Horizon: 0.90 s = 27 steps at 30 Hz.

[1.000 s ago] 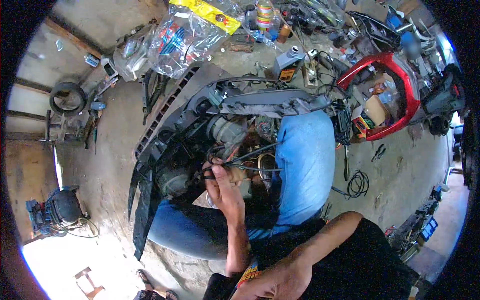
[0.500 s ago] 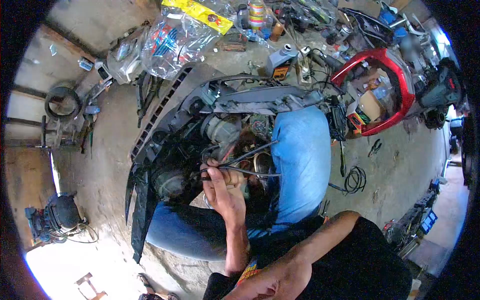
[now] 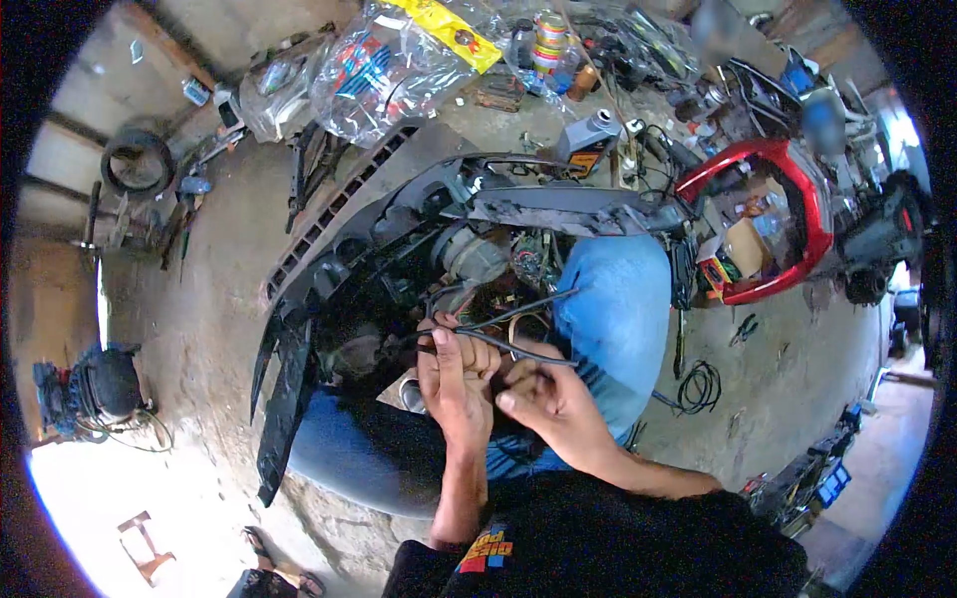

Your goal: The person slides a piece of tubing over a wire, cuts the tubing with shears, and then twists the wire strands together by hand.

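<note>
A dark forked cable (image 3: 513,317) runs across the middle, its branches spreading toward the right knee. My left hand (image 3: 460,379) is closed around the cable where the branches meet, the thumb pressed on top. Just to its right, my right hand (image 3: 553,407) has curled fingers beside the lower branch; whatever is pinched in them is hidden. Both hands are over a dark plastic vehicle fairing (image 3: 399,219) lying across my lap. Set in the fairing is a round, cloudy lamp housing (image 3: 471,257), just above the hands.
A grey oil bottle (image 3: 588,140) stands behind the fairing. To the right lie a red body panel (image 3: 812,199), pliers (image 3: 744,329) and a coiled black cable (image 3: 698,387). Clear plastic bags (image 3: 369,85) are at the back, a tyre (image 3: 137,161) at the left.
My right hand has come up from near my body to beside the left hand at the cable. The left hand keeps its hold, and the whole view has shifted slightly.
</note>
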### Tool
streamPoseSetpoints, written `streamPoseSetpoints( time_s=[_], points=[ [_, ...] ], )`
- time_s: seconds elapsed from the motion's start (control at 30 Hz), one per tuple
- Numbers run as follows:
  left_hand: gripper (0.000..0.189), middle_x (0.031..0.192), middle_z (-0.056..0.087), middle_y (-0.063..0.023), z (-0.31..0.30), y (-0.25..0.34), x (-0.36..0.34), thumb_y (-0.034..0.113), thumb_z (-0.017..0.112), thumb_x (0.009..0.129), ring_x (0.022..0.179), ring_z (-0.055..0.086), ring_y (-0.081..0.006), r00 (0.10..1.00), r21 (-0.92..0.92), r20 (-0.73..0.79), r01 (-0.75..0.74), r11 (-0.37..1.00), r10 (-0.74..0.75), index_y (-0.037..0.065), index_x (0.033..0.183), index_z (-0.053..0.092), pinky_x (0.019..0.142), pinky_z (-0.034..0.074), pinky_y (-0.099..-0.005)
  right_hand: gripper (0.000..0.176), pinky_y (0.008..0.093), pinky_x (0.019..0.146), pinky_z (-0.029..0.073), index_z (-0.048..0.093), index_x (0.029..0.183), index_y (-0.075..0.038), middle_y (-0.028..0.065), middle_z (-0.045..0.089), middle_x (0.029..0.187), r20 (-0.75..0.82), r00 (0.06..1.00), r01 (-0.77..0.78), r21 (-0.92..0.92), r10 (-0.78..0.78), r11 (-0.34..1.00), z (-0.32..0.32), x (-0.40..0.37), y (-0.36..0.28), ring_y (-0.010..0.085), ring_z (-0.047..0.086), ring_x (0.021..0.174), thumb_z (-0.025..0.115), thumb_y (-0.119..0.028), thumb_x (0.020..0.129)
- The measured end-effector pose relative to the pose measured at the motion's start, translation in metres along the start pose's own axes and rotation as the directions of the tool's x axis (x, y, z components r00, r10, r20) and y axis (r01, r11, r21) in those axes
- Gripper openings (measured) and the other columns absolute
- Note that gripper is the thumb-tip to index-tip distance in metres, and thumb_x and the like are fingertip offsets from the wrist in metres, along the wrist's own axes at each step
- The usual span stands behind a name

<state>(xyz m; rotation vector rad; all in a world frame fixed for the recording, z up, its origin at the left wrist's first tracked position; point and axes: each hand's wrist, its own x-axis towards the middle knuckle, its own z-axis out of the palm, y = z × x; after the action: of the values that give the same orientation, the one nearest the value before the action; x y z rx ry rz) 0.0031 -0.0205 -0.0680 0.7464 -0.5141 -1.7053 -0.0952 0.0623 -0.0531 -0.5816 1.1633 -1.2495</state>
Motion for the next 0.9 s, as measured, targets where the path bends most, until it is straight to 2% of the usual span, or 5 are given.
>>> streamPoseSetpoints(
  time_s=[0.07,0.5,0.63,0.73,0.9],
  points=[
    [0.027,0.067,0.027,0.0052,-0.008,-0.001,0.001,0.030,0.045,0.112,0.059,0.027,-0.0080,0.999,0.044,0.030,-0.012,0.999,0.010,0.004,0.118,0.048,0.056,0.029,-0.0275,0.057,0.0238,0.084,0.052,0.041,0.146,0.003,0.0045,0.057,0.115,-0.164,0.973,0.167,0.019,-0.161,0.986,0.010,0.008,-0.003,0.0075,0.059,0.096,0.069,-0.003,0.097],
    [0.037,0.068,0.033,0.0049,-0.024,0.007,0.004,0.035,0.041,0.112,0.058,0.034,-0.0073,1.000,0.392,-0.010,0.003,0.920,0.001,0.000,0.119,0.052,0.055,0.033,-0.0256,0.032,0.0250,0.082,0.052,0.061,0.130,0.002,0.0059,0.071,0.109,-0.066,0.989,0.137,0.119,-0.130,0.983,0.000,0.042,0.009,0.0091,0.065,0.092,0.065,-0.010,0.101],
    [0.041,0.075,0.047,0.0050,-0.021,0.013,-0.001,0.038,0.039,0.112,0.064,0.041,-0.0054,0.994,0.569,-0.086,-0.004,0.822,0.064,0.002,0.119,0.058,0.057,0.036,-0.0221,0.034,0.0313,0.085,0.056,0.062,0.125,0.004,0.0108,0.072,0.109,-0.052,0.983,0.167,-0.129,-0.175,0.978,0.004,0.024,0.007,0.0176,0.070,0.096,0.072,-0.003,0.093],
    [0.042,0.080,0.051,0.0056,-0.025,0.007,0.000,0.038,0.039,0.112,0.067,0.043,-0.0039,0.983,0.650,-0.089,-0.064,0.757,0.160,0.002,0.121,0.060,0.058,0.035,-0.0209,0.029,0.0308,0.085,0.056,0.070,0.118,0.002,0.0153,0.073,0.111,0.199,0.927,0.372,-0.598,-0.319,0.710,-0.005,0.013,-0.005,0.0183,0.071,0.096,0.067,0.005,0.089],
    [0.043,0.079,0.050,0.0071,-0.023,0.011,-0.002,0.039,0.040,0.112,0.066,0.041,-0.0031,0.989,0.573,-0.126,0.009,0.820,0.077,0.003,0.120,0.062,0.058,0.035,-0.0216,0.028,0.0346,0.085,0.056,0.072,0.117,-0.004,0.0177,0.071,0.111,0.276,0.938,0.339,-0.605,-0.209,0.720,-0.019,0.007,-0.012,0.0286,0.071,0.097,0.060,0.004,0.093]
  ],
)
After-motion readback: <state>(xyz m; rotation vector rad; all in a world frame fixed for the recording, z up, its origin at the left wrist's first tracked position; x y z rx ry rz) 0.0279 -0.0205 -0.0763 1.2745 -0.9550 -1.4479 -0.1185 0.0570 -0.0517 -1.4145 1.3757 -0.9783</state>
